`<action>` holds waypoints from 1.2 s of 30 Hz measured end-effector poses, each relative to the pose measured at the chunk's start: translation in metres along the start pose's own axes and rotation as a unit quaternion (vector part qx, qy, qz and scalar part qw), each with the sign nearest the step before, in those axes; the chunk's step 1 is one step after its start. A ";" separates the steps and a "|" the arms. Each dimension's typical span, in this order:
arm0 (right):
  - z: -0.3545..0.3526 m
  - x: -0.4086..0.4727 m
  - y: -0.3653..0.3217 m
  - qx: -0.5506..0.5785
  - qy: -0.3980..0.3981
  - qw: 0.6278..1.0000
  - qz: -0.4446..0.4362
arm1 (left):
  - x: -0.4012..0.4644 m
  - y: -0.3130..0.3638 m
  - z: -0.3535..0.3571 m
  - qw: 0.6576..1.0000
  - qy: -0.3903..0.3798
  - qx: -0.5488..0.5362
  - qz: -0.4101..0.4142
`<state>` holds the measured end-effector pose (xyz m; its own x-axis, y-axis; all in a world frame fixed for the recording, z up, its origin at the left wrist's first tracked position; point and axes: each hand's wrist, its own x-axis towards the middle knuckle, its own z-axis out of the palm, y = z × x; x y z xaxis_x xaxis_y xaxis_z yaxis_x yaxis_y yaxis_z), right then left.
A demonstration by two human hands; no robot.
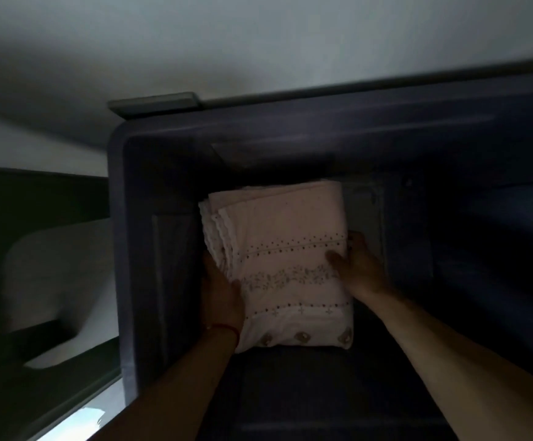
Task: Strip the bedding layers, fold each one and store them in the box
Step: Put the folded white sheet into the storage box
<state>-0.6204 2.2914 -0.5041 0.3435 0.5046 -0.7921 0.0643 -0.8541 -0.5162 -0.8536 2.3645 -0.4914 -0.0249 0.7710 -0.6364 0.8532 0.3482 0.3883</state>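
Both arms reach down into the large dark blue-grey plastic storage box (pixel 138 249), and between them sits the folded pale pink cotton bedding layer with dotted and floral embroidered bands (pixel 277 265), already inside, low against the box's left wall and back end. The left hand (pixel 220 294) cups the stack's ragged left side where the scalloped edges fan out, fingers curled under and thumb on top, probably so the loose layers stay squared instead of sliding apart. The right hand (pixel 359 265) grips the opposite, tidier folded edge, thumb lying across the embroidery and fingers wrapped round the side. Held from both flanks like this, the bundle keeps flat and level, which looks like the reason for the two-handed grip. I'd judge it is being settled into the corner to leave room beside it. The light is dim, so whether it rests on the box floor I cannot tell.
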 end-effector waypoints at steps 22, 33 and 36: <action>0.036 -0.025 0.023 -0.587 -0.117 0.786 -0.151 | 0.019 -0.009 -0.006 0.724 -0.116 0.618 0.282; 0.000 -0.137 -0.035 -0.475 -0.058 0.865 -0.150 | -0.079 0.113 -0.052 0.743 -0.232 0.599 0.187; -0.063 -0.232 -0.078 -0.342 0.016 0.930 -0.136 | -0.151 0.181 -0.122 0.822 -0.221 0.466 0.242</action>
<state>-0.6458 2.2332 -0.2591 0.2551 0.7188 -0.6467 0.7294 -0.5821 -0.3594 -0.7592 2.3764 -0.2441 0.4501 0.3587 -0.8178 0.7417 -0.6602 0.1186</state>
